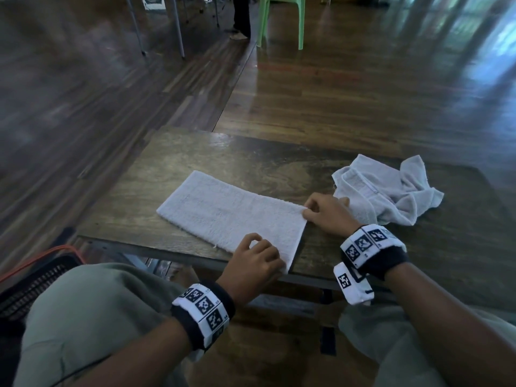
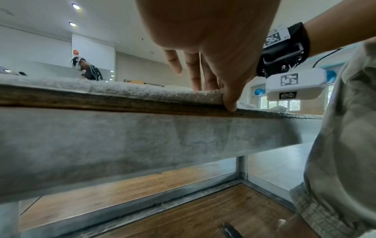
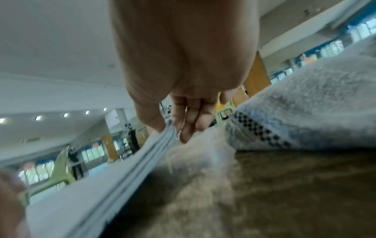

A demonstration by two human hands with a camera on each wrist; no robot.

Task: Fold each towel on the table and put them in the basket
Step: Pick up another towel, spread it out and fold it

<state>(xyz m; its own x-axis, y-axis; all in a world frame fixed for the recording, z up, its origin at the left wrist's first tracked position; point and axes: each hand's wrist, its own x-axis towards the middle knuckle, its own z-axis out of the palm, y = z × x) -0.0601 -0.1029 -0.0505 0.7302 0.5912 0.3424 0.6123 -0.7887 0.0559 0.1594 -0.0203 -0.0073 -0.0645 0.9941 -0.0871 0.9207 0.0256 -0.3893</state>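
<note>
Wooden floor runs off into a big hall, with a green chair (image 1: 280, 20) far back, and nearer us a dark, worn tabletop (image 1: 251, 157) takes up the middle of the scene. On it lies a long towel (image 1: 223, 213), already doubled into a flat strip that runs from the far left toward the near edge. A second towel (image 1: 391, 188) sits crumpled at the right, just beside the first and untouched by any fold. Down at the lower left, by the person's knee, a dark basket (image 1: 30, 286) waits on the floor; I can't see whether anything is in it.

The right hand (image 1: 329, 213) pinches the strip's far corner at its near end, thumb and fingers (image 3: 183, 125) closed on the stacked layers. The left hand (image 1: 257, 261) has curled fingers on the near corner at the table's edge, thumb against the end; it seems to grip the cloth.

So the first towel looks to be mid-fold, with the short end held at both corners. Next, I'd say, both corners need lifting together and carrying across to the far end, kept level so the layers don't slide apart.
</note>
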